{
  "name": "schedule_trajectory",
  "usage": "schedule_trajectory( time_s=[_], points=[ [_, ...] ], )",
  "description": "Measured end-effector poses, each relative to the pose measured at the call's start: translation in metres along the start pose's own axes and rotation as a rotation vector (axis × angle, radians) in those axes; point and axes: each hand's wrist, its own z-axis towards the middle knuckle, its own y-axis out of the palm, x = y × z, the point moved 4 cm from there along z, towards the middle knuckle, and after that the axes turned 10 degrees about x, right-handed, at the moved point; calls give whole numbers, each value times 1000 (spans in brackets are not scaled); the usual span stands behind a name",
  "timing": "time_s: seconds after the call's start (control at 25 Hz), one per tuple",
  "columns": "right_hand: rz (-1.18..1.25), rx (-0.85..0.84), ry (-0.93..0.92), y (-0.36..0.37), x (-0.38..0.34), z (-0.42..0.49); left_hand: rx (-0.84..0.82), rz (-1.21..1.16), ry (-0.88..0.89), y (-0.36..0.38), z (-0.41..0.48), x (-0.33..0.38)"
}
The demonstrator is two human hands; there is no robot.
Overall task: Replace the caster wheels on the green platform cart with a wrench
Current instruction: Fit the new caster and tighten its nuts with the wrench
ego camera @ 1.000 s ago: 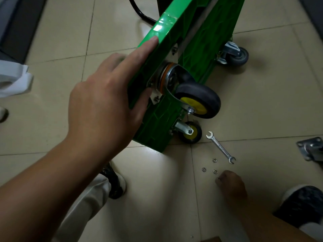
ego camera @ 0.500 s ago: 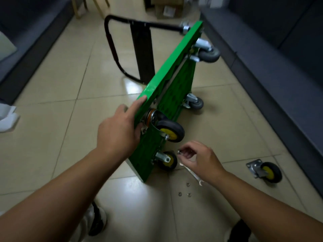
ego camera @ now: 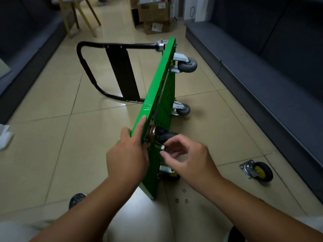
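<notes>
cart (ego camera: 158, 95) stands tipped on its long edge in the middle of the frame, its black handle (ego camera: 104, 45) propped out to the left on the floor, so the underside faces right and the wheels can be reached. left hand (ego camera: 127, 158) straddles the upper edge near the close end, its grip clamped on the deck with the forefinger laid along it, likely to keep the cart from toppling. right hand (ego camera: 188, 158) has its grip pinched on a small silver nut (ego camera: 162, 147), held just beside the yellow-hubbed caster (ego camera: 165, 135) at the near upper corner, seemingly to start it on a bolt of the mounting plate; the bolt itself is hidden. a second yellow caster (ego camera: 172, 174) sits below it, and two grey casters (ego camera: 187, 66) are at the far end. three more nuts (ego camera: 184, 190) lie on the floor tiles (ego camera: 52, 137) at lower centre, and a loose caster (ego camera: 258, 171) at lower right. no wrench is in view. the wheel crowds the fingers' way to the plate.
</notes>
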Motion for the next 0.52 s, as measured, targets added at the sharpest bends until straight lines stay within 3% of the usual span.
schedule_trajectory(
  time_s=[0.4, 0.44, 0.52],
  points=[
    [-78, 100, -81, -2, -13, 16, 39, -56, 8, 1, 0, -9],
    [41, 96, 44, -1, -9, 16, 46, -61, 9, 1, 1, -9],
    [679, 19, 518, 6, -8, 16, 62, -72, 16, 2, 1, -8]
  ],
)
